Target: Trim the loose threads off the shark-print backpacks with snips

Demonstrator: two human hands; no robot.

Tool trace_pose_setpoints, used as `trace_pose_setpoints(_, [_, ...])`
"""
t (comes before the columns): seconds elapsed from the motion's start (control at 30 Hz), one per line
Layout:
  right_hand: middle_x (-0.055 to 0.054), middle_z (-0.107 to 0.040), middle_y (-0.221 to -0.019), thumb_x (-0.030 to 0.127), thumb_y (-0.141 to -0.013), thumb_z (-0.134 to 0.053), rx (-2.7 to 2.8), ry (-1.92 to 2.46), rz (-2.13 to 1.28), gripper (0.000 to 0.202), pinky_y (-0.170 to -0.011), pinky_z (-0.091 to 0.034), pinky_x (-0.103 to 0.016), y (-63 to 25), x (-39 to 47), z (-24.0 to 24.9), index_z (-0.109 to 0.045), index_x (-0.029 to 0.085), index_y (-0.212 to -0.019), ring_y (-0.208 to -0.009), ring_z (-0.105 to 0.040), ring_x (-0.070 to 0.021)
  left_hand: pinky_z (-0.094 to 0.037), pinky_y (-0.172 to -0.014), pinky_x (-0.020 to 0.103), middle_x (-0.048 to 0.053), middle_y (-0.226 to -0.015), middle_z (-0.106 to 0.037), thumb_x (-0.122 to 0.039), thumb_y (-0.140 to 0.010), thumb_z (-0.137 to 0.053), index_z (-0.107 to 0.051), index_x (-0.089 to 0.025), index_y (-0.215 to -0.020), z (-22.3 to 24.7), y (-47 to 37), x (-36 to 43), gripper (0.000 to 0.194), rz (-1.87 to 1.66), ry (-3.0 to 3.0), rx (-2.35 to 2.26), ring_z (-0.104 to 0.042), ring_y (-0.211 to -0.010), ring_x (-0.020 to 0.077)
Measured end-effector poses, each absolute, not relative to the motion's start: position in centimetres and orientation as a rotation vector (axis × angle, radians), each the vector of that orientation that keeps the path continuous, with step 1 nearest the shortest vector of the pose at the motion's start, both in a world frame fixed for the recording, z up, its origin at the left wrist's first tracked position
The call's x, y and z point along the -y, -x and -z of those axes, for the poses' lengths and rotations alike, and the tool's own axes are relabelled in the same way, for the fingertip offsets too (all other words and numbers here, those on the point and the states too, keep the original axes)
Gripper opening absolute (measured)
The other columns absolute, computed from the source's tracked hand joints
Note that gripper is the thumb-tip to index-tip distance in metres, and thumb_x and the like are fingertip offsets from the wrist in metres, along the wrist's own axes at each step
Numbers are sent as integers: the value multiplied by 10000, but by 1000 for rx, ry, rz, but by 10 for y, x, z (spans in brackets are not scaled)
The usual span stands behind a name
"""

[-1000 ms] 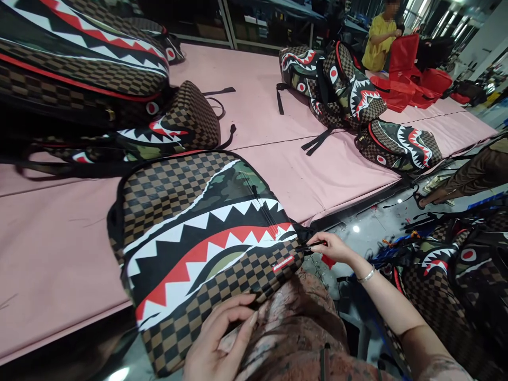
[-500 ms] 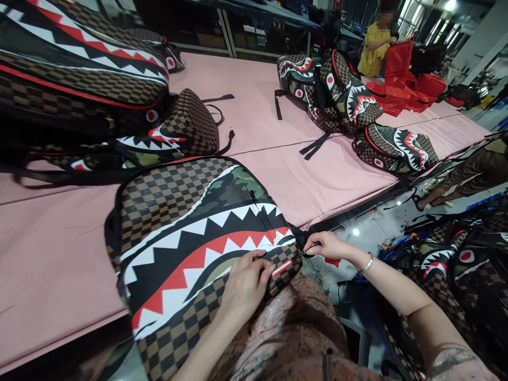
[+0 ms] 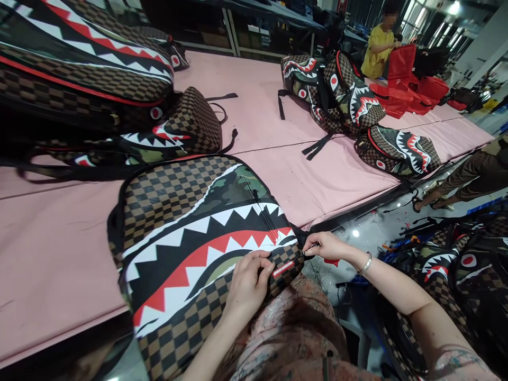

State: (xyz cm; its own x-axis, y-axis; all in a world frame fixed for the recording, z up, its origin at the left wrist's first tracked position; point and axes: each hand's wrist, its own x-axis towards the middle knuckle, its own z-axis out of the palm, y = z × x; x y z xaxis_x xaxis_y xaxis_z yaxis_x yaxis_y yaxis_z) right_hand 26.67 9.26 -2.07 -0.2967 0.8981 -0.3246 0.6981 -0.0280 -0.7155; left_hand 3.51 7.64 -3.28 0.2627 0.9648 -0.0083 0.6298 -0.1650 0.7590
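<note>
A brown-and-black checkered backpack [image 3: 190,211] with a printed shark mouth lies face up in front of me, overhanging the table's front edge. My left hand [image 3: 251,280] rests on its lower right part, fingers curled and thumb drawn in, pressing the fabric beside a small red-and-white label [image 3: 283,269]. At the bag's right corner, my right hand [image 3: 323,246] is closed in a pinch on something small, thin and dark. Whether that is a tool or a part of the bag I cannot make out.
More shark-print backpacks lie on the pink-covered table [image 3: 270,169]: a pile at left [image 3: 91,90] and a group at right [image 3: 349,100]. Further bags [image 3: 444,264] are heaped low at right. A person in yellow [image 3: 377,50] handles red bags [image 3: 420,90] far off.
The view has shifted slightly, so everything appears a little displaced. Both hands keep nearly the same place and grip on the backpack.
</note>
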Motion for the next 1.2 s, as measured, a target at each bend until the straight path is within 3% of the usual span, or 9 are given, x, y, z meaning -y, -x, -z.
trace_pose_setpoints(0.37, [7, -693, -806, 169, -725, -650, 2013, 1689, -1239, 112, -671, -419, -208, -276, -95, 20, -701, 194, -822, -755, -622, -134, -396, -913, 447, 78, -1040, -587, -401, -788, -469, -553, -224, -723, 30, 7, -37, 206, -898, -1706, -1550, -543, -981, 246])
trace_pose_setpoints(1.2, [8, -681, -811, 151, -724, -652, 2056, 1643, -1278, 117, -681, -439, -213, -258, -98, 19, -693, 185, -828, -759, -616, -122, -393, -944, 427, 46, -1108, -576, -412, -780, -479, -545, -250, -770, 2, 36, -5, 175, -953, -1518, -1674, -523, -1040, 246])
